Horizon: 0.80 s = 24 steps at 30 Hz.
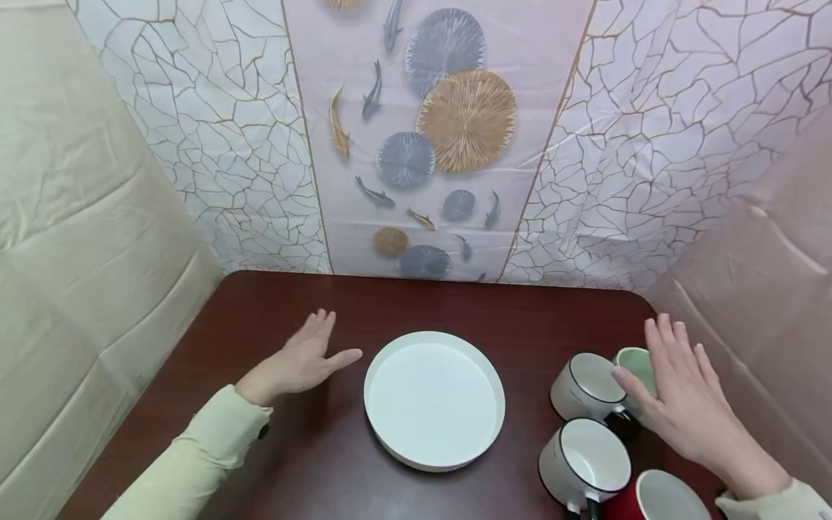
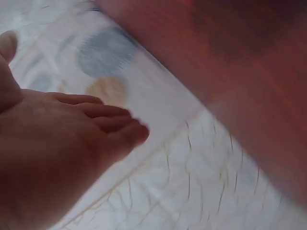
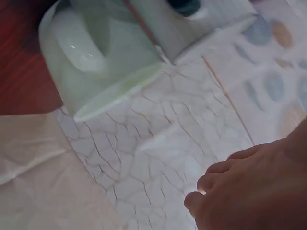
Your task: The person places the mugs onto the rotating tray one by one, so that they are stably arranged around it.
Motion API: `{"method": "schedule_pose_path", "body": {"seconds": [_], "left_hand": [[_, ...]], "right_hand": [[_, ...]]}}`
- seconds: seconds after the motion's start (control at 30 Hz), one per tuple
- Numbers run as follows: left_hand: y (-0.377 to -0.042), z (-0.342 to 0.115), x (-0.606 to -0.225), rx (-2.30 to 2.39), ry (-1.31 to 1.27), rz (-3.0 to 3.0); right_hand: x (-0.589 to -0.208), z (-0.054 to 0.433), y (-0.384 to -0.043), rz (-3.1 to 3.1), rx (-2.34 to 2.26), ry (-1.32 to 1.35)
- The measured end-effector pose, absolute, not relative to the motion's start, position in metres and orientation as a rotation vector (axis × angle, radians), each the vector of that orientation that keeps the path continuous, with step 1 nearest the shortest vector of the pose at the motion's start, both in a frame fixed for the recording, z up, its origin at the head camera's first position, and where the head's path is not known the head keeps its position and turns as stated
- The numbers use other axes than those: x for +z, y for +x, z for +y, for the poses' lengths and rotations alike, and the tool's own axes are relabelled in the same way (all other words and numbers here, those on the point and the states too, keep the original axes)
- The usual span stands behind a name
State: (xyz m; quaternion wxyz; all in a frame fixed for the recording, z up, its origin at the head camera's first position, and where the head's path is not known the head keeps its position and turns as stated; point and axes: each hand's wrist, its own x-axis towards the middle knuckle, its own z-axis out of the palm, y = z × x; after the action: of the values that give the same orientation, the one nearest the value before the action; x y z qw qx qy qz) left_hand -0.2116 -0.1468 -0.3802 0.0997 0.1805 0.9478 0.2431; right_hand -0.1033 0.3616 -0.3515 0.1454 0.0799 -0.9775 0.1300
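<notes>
My left hand (image 1: pixel 295 365) hovers over the table left of a round white tray (image 1: pixel 434 401), thumb spread toward it and holding nothing. In the left wrist view its straight fingers (image 2: pixel 115 120) stretch out before the patterned backdrop. On the right, my right hand (image 1: pixel 689 404) is held above a group of mugs, fingers extended, nothing in it. Below and beside it are a white mug with a dark rim (image 1: pixel 572 393), a second such mug (image 1: pixel 568 469), a red mug (image 1: pixel 669 498) and a green mug (image 1: pixel 637 368). The right hand partly hides the green mug, whose handle shows in the right wrist view.
The dark brown table (image 1: pixel 279 296) runs back to a patterned cloth backdrop (image 1: pixel 364 217). Padded beige panels rise at the left (image 1: pixel 78 289) and right (image 1: pixel 767 253) sides. The mugs stand close together near the table's right edge.
</notes>
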Motion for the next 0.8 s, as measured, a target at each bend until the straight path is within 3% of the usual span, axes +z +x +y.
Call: {"method": "schedule_pose_path", "body": {"seconds": [0.27,0.43,0.57,0.8], "left_hand": [[-0.218,-0.098,-0.404,1.26,0.23,2.44],[-0.221,-0.081,-0.426,1.396,0.233,2.327],[-0.223,-0.082,-0.438,1.593,0.252,2.185],[-0.222,-0.089,-0.451,1.687,0.342,2.063]], "right_hand": [[-0.365,0.355,-0.028,-2.587,0.603,0.055],[-0.39,0.339,0.015,-2.316,0.686,-0.171],[-0.414,0.327,0.025,-2.091,0.665,-0.293],[-0.433,0.301,0.029,-2.008,0.936,-0.785]]}}
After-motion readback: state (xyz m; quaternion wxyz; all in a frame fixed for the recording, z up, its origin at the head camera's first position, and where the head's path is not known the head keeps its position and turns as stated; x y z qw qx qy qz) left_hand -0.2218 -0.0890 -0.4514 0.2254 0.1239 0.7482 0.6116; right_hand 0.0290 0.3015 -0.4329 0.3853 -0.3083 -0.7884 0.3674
